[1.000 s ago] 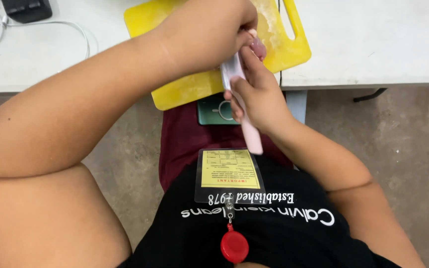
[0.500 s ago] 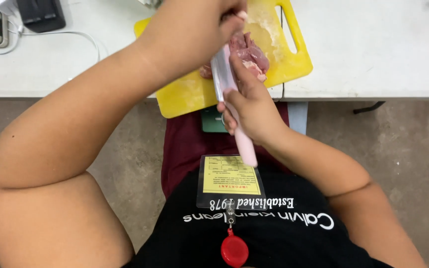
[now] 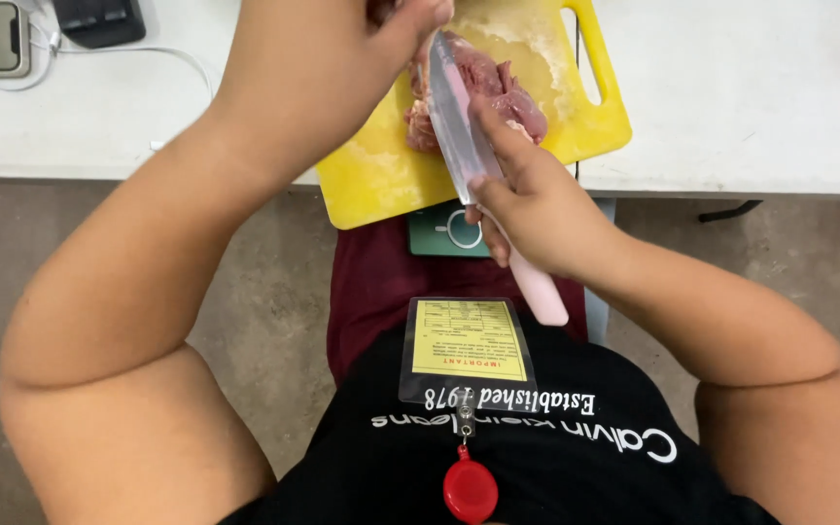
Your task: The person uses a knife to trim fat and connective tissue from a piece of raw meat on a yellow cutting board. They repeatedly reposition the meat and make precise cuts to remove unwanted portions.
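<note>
Raw meat [image 3: 483, 92] on the yellow cutting board [image 3: 381, 175], upper centre, looks soft and slippery. Left hand [image 3: 342, 49] presses it down, its grip hidden; right hand [image 3: 537, 209] clenches the pink-handled knife [image 3: 459, 126], blade against the meat.

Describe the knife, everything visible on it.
The knife has a pale pink handle, smooth like plastic, and a long blade with a pink tint and a shiny grey edge. The right hand grips the handle, index finger laid along the blade's spine; the handle's butt sticks out below the hand toward the body. The blade slants up and left over the raw meat on the yellow cutting board, its tip reaching the left hand. Whether the tip touches that hand is unclear.
</note>
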